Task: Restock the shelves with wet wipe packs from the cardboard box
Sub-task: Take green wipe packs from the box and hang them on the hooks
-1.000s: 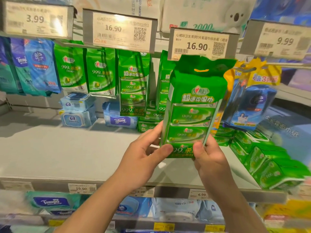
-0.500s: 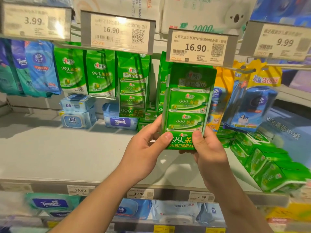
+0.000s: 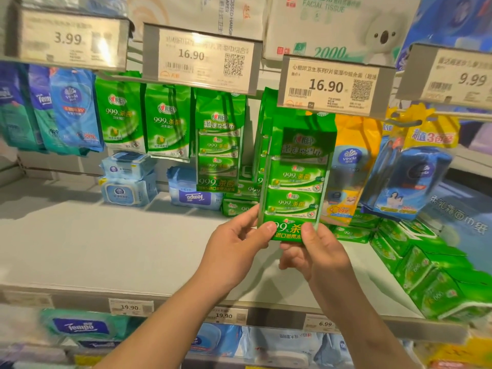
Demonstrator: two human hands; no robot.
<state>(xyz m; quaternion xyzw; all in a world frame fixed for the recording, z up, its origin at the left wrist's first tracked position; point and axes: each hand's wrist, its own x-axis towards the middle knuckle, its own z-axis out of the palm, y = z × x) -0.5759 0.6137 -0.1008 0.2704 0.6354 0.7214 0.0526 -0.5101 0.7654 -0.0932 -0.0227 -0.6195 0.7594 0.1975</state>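
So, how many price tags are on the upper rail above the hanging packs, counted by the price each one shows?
3.99 tag: 1
16.90 tags: 2
9.99 tag: 1
Total: 4

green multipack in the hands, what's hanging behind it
Behind the green multipack, held by the left hand and right hand, more green packs show at its left edge. The hook and the number of packs are covered.

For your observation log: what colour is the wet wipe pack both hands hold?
Green wet wipe pack with yellow and white lettering, clearest in the head view.
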